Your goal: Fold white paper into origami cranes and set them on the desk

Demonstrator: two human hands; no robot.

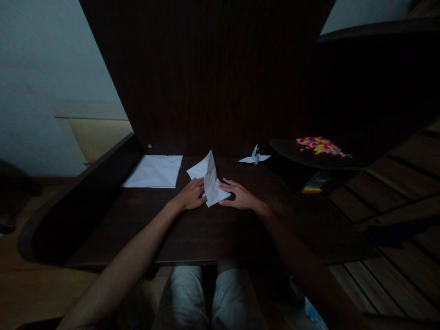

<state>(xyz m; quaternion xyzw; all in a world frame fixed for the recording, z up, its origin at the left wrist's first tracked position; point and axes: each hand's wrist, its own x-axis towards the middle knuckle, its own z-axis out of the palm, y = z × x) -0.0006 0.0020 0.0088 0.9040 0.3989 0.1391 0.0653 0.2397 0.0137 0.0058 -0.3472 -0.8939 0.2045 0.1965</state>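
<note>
White paper [210, 181] | part-folded, flap upright | creases seemingly sharp

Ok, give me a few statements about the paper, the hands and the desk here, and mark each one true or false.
1. Both hands touch the partly folded paper. True: the left hand and the right hand rest on it from either side.
2. A flat white sheet lies to the left of the hands. True.
3. The finished paper crane sits in the left hand. False: it stands on the desk, behind the right hand.
4. The colourful small pieces lie on the flat sheet. False: they are on a dark surface at the right.
</note>
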